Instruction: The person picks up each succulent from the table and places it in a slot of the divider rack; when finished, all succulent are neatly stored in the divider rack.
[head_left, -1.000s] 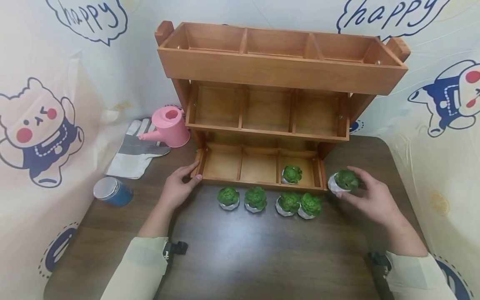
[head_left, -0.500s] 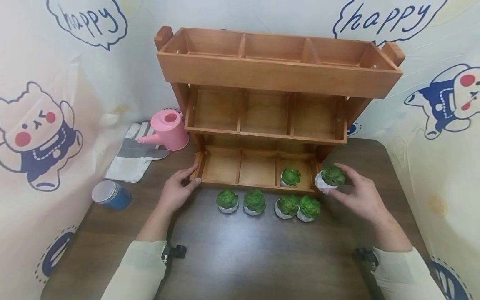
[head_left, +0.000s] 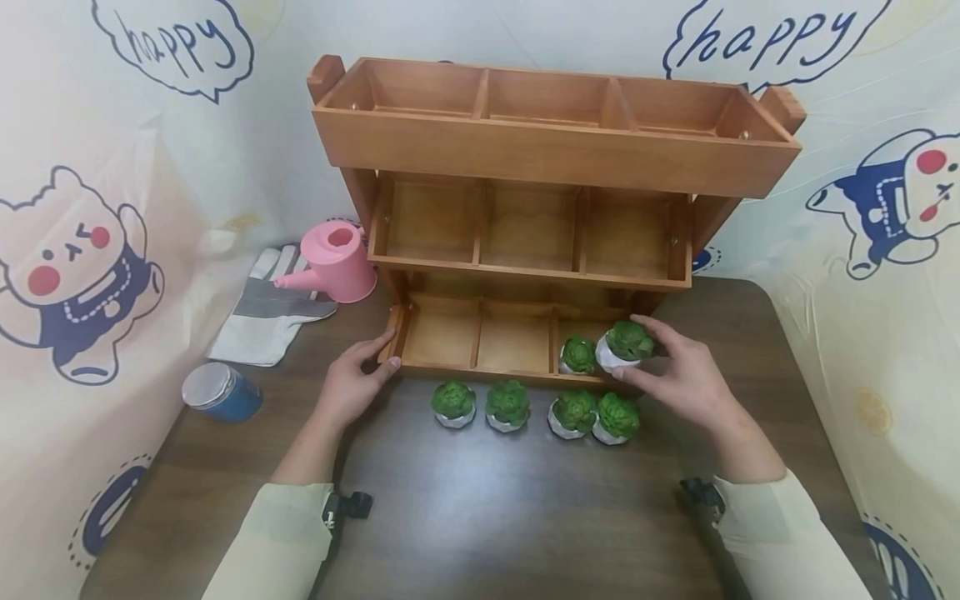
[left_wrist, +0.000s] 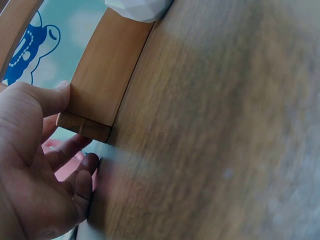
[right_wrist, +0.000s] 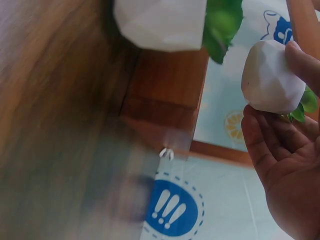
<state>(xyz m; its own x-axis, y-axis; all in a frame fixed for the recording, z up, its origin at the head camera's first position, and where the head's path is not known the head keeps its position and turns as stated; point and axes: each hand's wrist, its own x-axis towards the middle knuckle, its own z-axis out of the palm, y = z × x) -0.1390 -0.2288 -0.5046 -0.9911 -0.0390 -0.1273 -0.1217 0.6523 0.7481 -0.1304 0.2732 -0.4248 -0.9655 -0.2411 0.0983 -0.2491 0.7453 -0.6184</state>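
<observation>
A three-tier wooden planter shelf with divided trays stands on the table. My left hand holds the left front corner of its bottom tray, thumb on the front board in the left wrist view. Between thumb and fingers, my right hand grips a potted succulent in a white faceted pot. That pot is over the right compartment of the bottom tray, beside another potted succulent standing there. Several more potted succulents form a row in front of the shelf.
Left of the shelf, a pink watering can stands on a grey and white glove. A blue jar with a silvery lid is nearer the left table edge. Printed cloth hangs around the table.
My right hand has carried the potted succulent leftward from beside the shelf to over the bottom tray's right compartment. The left hand keeps its place on the tray corner.
</observation>
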